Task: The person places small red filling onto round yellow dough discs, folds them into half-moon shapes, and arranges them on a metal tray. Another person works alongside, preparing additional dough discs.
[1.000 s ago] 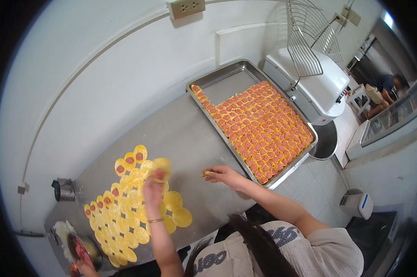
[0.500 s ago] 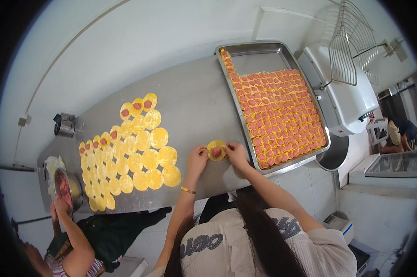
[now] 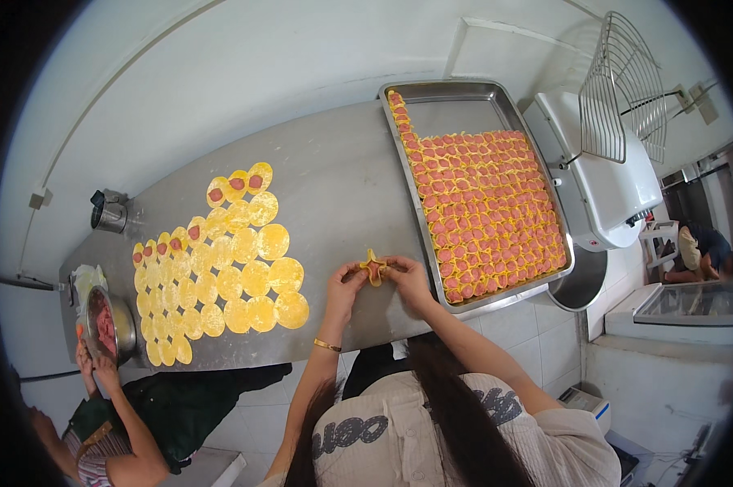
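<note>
Between my two hands is a yellow dumpling wrapper [image 3: 374, 266] with pink meat filling at its centre, its sides gathered up into points. My left hand [image 3: 347, 284] pinches its left edge, and my right hand [image 3: 407, 278] pinches the right edge. Both hands are over the steel table [image 3: 334, 203]. To the left, yellow round wrappers [image 3: 230, 282] lie in overlapping rows, several of the far ones topped with meat. On the right, a metal tray [image 3: 456, 88] is packed with rows of open-topped meat dumplings [image 3: 496, 211], apart from a bare far section.
A co-worker's hands [image 3: 97, 365] are at a steel bowl [image 3: 123, 325] of raw meat at the table's left end. A metal cup [image 3: 109, 215] stands near the wall. Right of the tray are a white machine [image 3: 602, 174] and a wire rack [image 3: 606, 97].
The wrapper was flat and round between my fingers; now its sides are folded up around the meat. The co-worker's hands have shifted down and left at the bowl.
</note>
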`<act>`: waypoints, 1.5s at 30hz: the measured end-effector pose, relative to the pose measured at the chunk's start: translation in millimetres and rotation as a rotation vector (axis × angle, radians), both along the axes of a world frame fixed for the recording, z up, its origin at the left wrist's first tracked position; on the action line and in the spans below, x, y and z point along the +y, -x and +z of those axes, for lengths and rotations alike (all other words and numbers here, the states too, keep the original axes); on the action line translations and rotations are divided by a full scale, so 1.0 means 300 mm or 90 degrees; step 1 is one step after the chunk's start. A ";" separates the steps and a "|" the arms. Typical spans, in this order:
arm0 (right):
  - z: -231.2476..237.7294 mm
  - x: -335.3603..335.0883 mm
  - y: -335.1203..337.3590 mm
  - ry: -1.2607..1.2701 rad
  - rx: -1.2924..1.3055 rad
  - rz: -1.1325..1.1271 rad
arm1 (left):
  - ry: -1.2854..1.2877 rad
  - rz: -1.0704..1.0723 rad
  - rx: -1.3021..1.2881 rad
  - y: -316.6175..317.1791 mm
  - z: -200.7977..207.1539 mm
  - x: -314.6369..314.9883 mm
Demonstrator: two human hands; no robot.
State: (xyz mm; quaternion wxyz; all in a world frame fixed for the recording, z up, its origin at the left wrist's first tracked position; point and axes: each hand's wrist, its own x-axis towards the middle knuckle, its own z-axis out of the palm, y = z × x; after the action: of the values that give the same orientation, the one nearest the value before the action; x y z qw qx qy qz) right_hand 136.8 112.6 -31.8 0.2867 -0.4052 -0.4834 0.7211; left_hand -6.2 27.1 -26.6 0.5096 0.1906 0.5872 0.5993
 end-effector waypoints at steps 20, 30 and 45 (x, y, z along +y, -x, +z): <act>0.059 0.071 -0.023 -0.213 -0.136 0.072 | -0.086 0.079 0.025 -0.060 0.077 -0.015; 0.072 0.049 -0.036 -0.365 -0.211 0.158 | -0.023 -0.021 0.546 -0.073 -0.014 -0.031; 0.102 0.064 -0.054 -0.510 -0.289 0.262 | 0.077 -0.144 0.403 -0.075 0.078 0.017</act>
State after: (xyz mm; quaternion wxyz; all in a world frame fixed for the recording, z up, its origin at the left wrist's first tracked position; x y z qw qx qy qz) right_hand 153.0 131.9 -1.2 0.1590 -0.3060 -0.8422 0.4144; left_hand 16.4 32.2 -3.3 0.3757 0.4008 0.7259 0.4139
